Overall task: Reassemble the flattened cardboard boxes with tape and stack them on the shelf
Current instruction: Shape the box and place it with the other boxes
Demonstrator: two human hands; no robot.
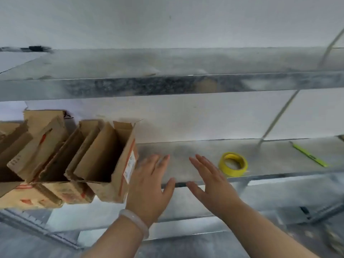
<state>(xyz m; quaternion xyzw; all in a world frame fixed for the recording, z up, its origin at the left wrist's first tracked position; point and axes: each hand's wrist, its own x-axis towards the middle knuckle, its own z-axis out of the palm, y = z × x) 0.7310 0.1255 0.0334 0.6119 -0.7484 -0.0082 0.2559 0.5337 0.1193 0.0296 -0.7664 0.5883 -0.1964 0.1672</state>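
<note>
Several brown cardboard boxes stand with open tops on the left part of the metal shelf (195,155); the rightmost box (109,161) carries a white label with red stripes on its side. My left hand (149,185) is flat with straight fingers just right of that box, and whether it touches the box is unclear. My right hand (212,181) hovers flat with straight fingers over the shelf's front edge and holds nothing. A yellow tape roll (233,164) lies on the shelf right of my right hand.
A green pen-like tool (309,155) lies on the shelf at the far right. An upper metal shelf (167,84) runs overhead. A thin diagonal brace (279,116) crosses the back right. Below are lower rails and a grey floor.
</note>
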